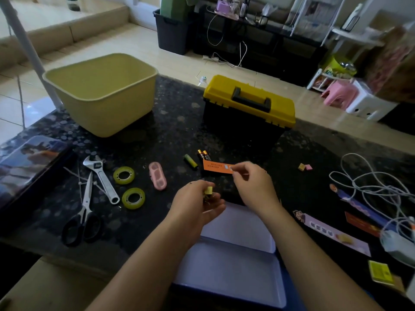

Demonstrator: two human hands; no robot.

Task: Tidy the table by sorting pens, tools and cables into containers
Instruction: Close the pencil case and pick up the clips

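While your right hand (pixel 251 179) pinches one end of the orange card (pixel 215 166) between thumb and fingers, the card juts out to the left, just above the dark table (pixel 175 131). Your left hand (pixel 197 205) is curled round a small yellow piece (pixel 210 190); it is too blurred to tell what it is. Both hands hover close together but apart, over the far edge of the open white-lined tin (pixel 235 254), which lies at the near table edge.

Just beyond the card lie two batteries (pixel 204 155) side by side and a green battery (pixel 190 161) near them. Left of your hands you have a pink case (pixel 157 176), two tape rolls (pixel 124 175), a wrench (pixel 101 176), zip ties (pixel 78 178) and scissors (pixel 83 214); the scissors' handles lie near the front edge. A printed tin lid (pixel 27 162) sits at the left edge.

At the back, the yellow bin (pixel 101 90) stands open near the far-left corner and the toolbox (pixel 249 104), lid down, stands near the far edge. Between them runs a bare strip of table, and more bare surface lies between the pink case and your left hand.

On your right, two small erasers (pixel 305 167) sit apart from the tangled white cable (pixel 377 189), which sprawls toward the right edge over paper bookmarks (pixel 332 234).
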